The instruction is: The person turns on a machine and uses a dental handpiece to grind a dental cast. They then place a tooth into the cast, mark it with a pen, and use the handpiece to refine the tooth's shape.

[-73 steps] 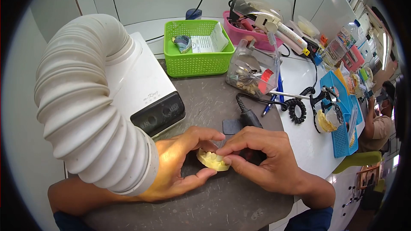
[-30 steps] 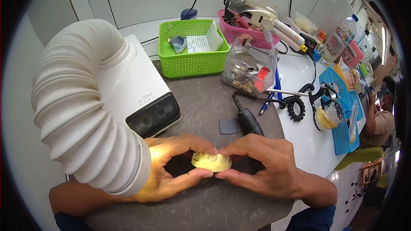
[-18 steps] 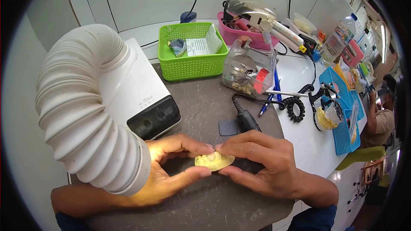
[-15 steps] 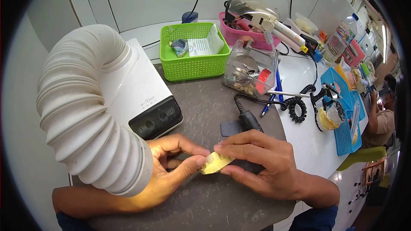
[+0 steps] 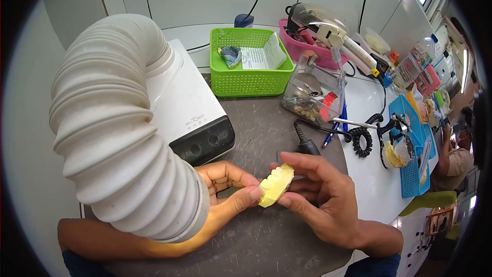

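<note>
A yellow dental cast (image 5: 275, 187) with a row of teeth along its upper edge is held between my two hands, tilted up to the right. My left hand (image 5: 228, 187) pinches its lower left end with thumb and index finger; the fingertips cover that part of the cast. On the other side, my right hand (image 5: 328, 200) grips the right end between thumb and fingers. Just behind the right fingers lies a black handpiece connector (image 5: 306, 146) on a cable. The wide white corrugated hose (image 5: 118, 123) opens right beside my left wrist.
The hose joins a white suction unit (image 5: 189, 97). Behind stand a green basket (image 5: 251, 82), a clear container (image 5: 307, 95) of small parts and a pink basket (image 5: 323, 56). Rightward are a coiled cable (image 5: 362, 142), an articulator (image 5: 397, 146) and blue baskets (image 5: 412, 174). A person (image 5: 458, 159) sits far right.
The cast has been turned so its tooth row faces up and left and its right end is higher. My left fingertips have shifted to its lower left end. The whole view has shifted slightly.
</note>
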### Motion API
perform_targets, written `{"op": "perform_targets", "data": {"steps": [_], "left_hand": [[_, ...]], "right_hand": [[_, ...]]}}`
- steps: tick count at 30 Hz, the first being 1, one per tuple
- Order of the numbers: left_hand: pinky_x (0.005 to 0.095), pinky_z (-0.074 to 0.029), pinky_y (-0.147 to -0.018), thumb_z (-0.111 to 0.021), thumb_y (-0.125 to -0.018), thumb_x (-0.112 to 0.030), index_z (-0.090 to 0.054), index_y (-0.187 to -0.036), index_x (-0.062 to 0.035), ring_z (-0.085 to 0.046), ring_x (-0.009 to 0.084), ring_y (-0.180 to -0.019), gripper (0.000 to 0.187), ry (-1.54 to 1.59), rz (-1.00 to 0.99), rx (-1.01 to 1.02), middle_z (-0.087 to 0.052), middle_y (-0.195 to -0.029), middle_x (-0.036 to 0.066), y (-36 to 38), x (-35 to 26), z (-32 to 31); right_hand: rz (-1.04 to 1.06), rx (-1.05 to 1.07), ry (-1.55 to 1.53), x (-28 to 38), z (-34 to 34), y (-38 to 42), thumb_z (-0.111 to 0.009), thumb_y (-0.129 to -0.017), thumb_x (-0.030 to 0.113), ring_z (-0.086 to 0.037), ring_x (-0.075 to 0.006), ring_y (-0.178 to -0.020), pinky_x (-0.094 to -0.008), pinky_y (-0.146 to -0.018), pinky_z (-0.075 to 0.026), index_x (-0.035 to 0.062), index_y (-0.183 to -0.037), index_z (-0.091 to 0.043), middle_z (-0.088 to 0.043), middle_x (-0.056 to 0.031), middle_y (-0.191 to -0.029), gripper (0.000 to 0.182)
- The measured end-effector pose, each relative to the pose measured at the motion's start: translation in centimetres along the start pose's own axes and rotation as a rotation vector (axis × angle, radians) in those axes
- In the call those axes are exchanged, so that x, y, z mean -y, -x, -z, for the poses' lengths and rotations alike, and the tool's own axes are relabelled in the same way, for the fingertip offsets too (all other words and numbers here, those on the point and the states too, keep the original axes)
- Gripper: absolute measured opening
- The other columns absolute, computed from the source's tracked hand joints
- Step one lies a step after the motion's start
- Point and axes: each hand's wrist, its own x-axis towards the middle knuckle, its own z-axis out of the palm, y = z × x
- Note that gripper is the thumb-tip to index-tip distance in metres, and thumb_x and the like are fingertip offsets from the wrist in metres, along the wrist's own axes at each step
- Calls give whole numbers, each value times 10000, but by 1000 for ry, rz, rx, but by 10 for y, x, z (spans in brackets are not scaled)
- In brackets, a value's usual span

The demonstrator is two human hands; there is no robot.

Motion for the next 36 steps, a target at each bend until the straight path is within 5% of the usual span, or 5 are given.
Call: {"op": "perform_targets", "data": {"steps": [11,36], "left_hand": [[237,-519,-827,-665,-923,-108,-624,-1016,2,-640,110,-934,150,56,-3,56,-659,-1088,100,-2,4,2],[265,-500,-897,-660,-914,-61,-635,-960,-2,-629,142,-984,78,209,-69,216,-646,-1108,126,-9,14,11]], "right_hand": [[115,20,61,-2,-2,0,-754,-790,-30,-639,-232,-1090,-335,-925,-554,-24,-1379,-420,-574,-204,-1274,677],[192,11,98,-3,-1,0,-756,-773,-38,-640,-232,-1089,-334,-909,-566,-32,-1368,-436,-588,-198,-1244,676]]}}
